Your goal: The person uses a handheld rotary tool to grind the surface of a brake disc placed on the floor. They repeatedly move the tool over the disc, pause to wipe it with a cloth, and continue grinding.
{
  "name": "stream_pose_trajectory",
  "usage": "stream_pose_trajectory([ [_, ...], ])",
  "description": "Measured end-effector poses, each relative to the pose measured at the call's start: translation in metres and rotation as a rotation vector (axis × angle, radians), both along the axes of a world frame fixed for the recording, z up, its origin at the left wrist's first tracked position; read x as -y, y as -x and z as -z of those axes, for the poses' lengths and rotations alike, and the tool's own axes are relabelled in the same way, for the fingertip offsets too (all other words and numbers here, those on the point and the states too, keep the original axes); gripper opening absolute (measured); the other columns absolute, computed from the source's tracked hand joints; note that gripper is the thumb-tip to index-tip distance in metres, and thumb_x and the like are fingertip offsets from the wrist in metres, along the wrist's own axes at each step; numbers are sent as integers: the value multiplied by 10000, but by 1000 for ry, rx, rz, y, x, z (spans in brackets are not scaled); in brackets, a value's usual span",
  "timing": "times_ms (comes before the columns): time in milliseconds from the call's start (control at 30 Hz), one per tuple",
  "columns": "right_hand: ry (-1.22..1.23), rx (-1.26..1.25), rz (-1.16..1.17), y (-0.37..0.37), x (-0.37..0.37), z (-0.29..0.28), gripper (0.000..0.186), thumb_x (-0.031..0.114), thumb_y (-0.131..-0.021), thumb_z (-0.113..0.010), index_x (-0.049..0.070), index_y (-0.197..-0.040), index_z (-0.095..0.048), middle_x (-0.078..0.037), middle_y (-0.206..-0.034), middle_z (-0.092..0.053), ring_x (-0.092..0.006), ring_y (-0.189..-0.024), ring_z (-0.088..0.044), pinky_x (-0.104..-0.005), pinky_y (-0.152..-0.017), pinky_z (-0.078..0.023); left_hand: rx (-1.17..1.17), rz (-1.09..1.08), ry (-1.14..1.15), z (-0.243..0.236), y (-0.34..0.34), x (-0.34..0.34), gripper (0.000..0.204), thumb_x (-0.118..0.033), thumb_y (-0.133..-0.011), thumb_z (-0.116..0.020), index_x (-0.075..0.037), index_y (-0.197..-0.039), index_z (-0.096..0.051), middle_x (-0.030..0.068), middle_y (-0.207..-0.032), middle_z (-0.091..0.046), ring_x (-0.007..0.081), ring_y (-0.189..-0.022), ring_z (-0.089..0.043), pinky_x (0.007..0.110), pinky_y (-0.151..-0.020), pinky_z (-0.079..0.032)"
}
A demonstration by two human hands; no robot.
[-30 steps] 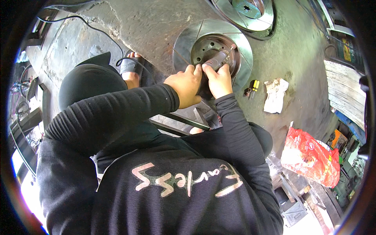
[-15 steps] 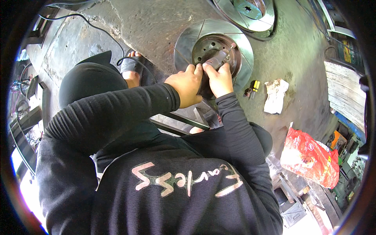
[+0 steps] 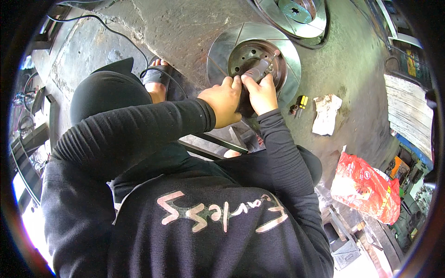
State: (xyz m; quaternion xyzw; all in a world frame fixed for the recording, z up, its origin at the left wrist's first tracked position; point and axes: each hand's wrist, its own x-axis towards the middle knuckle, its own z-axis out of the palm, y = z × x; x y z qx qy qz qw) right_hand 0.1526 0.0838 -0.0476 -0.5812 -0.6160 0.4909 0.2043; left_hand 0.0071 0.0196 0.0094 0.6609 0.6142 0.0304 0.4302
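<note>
Both left hand (image 3: 223, 104) and right hand (image 3: 262, 96) curl round a grinder (image 3: 256, 72) over the disc (image 3: 291, 62) — floor (image 3: 185, 34) spreads past its left edge.

Grey rotary tool (image 3: 257, 71) slants over slotted steel disc (image 3: 291, 58), tip near recessed hub's (image 3: 239, 61) upper-right edge. Disc face-up.

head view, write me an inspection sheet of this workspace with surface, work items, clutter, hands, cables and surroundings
Surface: stained, cracked concrete floor
Work items: handheld rotary grinder over the hub of a slotted brake disc; tip contact unclear
Clutter: yellow-and-black-handled tool, stained white cloth, red plastic bag
Hands: left hand and right hand closed on the grinder
Cables: black cable loops by a sandalled foot; far end hidden
Surroundings: second metal disc beyond the first
</note>
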Motion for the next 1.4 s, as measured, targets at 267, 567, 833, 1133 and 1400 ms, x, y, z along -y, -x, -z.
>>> stream_pose_trajectory([
  [267,-24,36,-40,6,-4,-3,466,234,-776,-706,-99,-1024,-496,-228,-906,-649,-350,-845,-644,-393,-783,-494,31,-41,-30,4,1,2,911,-275,-706,-735,135,-1351,-240,317,-1144,-485,423,-952,-615,436,-802,-524],
  [567,23,20,-29,-3,1,-10,453,242,-782,-699,-109,-993,-505,-234,-895,-654,-333,-832,-654,-395,-758,-498,18,-4,-1,2,-5,3,913,-277,-711,-728,130,-1360,-231,316,-1145,-486,426,-953,-615,443,-809,-521],
  [833,2,31,-82,7,-5,-6,495,243,-774,-704,-109,-1031,-470,-257,-947,-643,-360,-860,-651,-404,-774,-497,8,-37,-34,7,1,5,927,-286,-711,-731,165,-1343,-226,322,-1161,-481,428,-974,-606,433,-822,-518],
  [1133,6,51,-83,1,-6,-8,493,231,-775,-697,-115,-1040,-466,-261,-944,-640,-381,-874,-643,-411,-788,-494,45,-35,11,5,-5,3,949,-306,-712,-740,174,-1345,-219,326,-1169,-474,426,-982,-603,427,-824,-519],
  [1400,21,30,-26,-5,1,-17,435,206,-788,-693,-104,-1022,-498,-222,-895,-657,-333,-844,-654,-393,-776,-497,40,-9,32,2,-10,1,936,-298,-714,-735,134,-1366,-220,322,-1156,-478,426,-962,-611,432,-812,-522],
])
